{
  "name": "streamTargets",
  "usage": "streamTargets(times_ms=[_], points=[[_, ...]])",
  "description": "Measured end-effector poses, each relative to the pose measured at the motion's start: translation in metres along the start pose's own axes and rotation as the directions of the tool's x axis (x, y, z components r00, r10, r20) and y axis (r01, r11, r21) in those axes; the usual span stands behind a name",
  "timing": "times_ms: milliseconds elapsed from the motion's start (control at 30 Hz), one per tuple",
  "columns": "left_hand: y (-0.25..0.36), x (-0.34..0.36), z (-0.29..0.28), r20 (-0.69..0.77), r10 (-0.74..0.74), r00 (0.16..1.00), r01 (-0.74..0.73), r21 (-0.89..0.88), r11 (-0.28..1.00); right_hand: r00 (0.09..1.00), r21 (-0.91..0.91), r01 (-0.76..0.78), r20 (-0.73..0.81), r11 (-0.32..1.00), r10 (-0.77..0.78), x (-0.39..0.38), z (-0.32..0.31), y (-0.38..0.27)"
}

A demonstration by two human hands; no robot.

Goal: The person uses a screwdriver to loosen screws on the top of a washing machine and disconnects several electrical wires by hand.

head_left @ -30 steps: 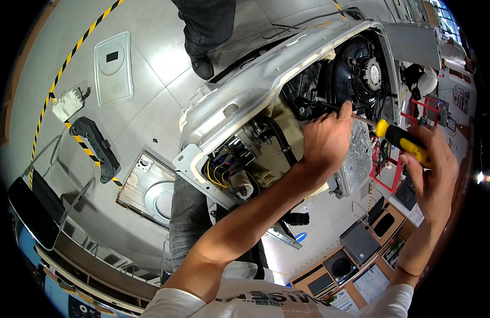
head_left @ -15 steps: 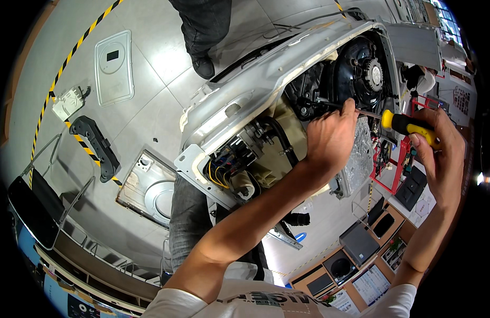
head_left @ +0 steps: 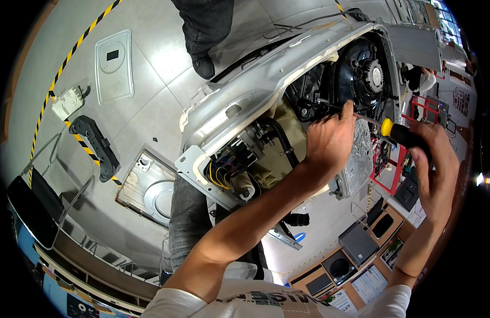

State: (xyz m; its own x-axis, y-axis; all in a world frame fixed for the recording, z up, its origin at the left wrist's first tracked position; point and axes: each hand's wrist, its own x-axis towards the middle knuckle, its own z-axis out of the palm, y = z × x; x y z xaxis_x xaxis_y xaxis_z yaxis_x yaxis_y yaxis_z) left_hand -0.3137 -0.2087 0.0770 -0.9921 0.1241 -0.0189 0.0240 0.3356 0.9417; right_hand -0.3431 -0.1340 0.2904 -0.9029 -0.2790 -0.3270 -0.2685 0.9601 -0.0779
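Nearest of all, at three o'clock, your right hand [head_left: 438,153] is gripping a yellow-and-black screwdriver [head_left: 404,134], fingers wrapping around its handle. The screwdriver is lying aslant, its shaft pointing inward toward ten. And there, just short of three, your left hand [head_left: 330,140] is arching over the shaft, index finger reaching right up beside it! The back of the hand is hiding the rest, so I cannot tell whether those fingers are pinching the shaft or only steadying it. The screwdriver's tip is hiding too.

So the step in hand is looking like two-handed screwdriver work, right hand working the handle, left hand guiding. The next move is probably calling for a firm grip, and a shaft lining up with whatever the tip is meeting.

Beyond your hands, the opened machine [head_left: 255,90] is stretching from the centre toward one and two, a toothed wheel [head_left: 373,76] sitting at two, a black hose [head_left: 281,137] curving near the middle. Farther out, on the floor [head_left: 149,122], a metal panel with a round opening [head_left: 134,191] is resting at eight, a dark curved part [head_left: 96,146] at nine, a pale panel [head_left: 113,85] at ten. Another person's leg [head_left: 208,26] is standing just before twelve.
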Motion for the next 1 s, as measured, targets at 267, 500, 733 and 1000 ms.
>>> streamTargets(times_ms=[267, 500, 733, 1000], points=[[0.003, -0.001, -0.003, 0.043, -0.029, 0.999, 0.028, 0.019, 0.999, 0.970, 0.121, -0.242, 0.037, 0.963, 0.239, -0.006, 0.003, -0.005], [0.002, -0.003, -0.005, 0.131, -0.073, 0.989, 0.069, 0.035, 0.997, 0.995, 0.071, -0.074, -0.059, 0.995, 0.078, -0.012, 0.011, -0.003], [-0.020, 0.026, -0.042, 0.089, 0.015, 0.996, -0.027, 0.134, 0.991, 0.949, 0.248, -0.173, -0.218, 0.953, 0.228, -0.053, -0.014, 0.014], [-0.030, 0.069, -0.042, 0.455, -0.005, 0.891, -0.214, 0.429, 0.878, 0.837, 0.447, -0.285, -0.315, 0.848, 0.447, -0.117, 0.022, 0.031]])
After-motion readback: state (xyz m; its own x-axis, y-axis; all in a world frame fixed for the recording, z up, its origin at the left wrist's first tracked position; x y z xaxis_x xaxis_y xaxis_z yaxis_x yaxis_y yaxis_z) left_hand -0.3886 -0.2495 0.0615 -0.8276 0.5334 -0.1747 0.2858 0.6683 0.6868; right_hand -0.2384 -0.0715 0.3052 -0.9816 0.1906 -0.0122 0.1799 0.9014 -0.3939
